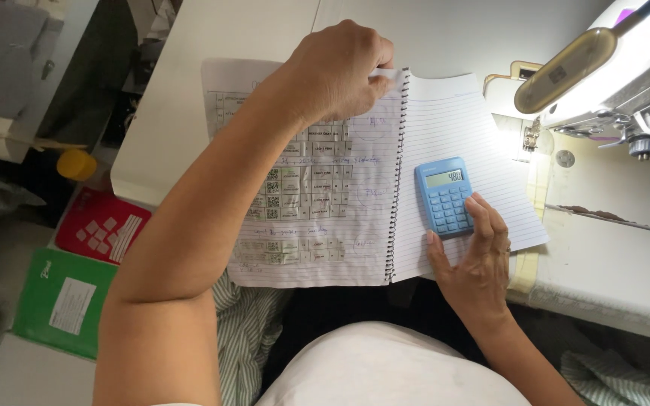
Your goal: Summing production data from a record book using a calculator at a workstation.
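Observation:
An open spiral notebook [445, 120] lies on the white table [189, 90]. Its left page carries pasted printed tables and handwriting; its right page is blank and lined. My left hand [336, 68] pinches the top edge of the left page near the spiral binding. A small blue calculator [444, 197] rests on the right page, display lit. My right hand [475, 259] sits at the calculator's lower right corner, fingertips touching its keypad.
A white sewing machine [611, 75] stands at the right with its lamp lighting the bed. On the floor at left lie a green notebook [65, 301], a red book [103, 225] and a yellow cap [77, 164]. Striped fabric [246, 338] hangs by my lap.

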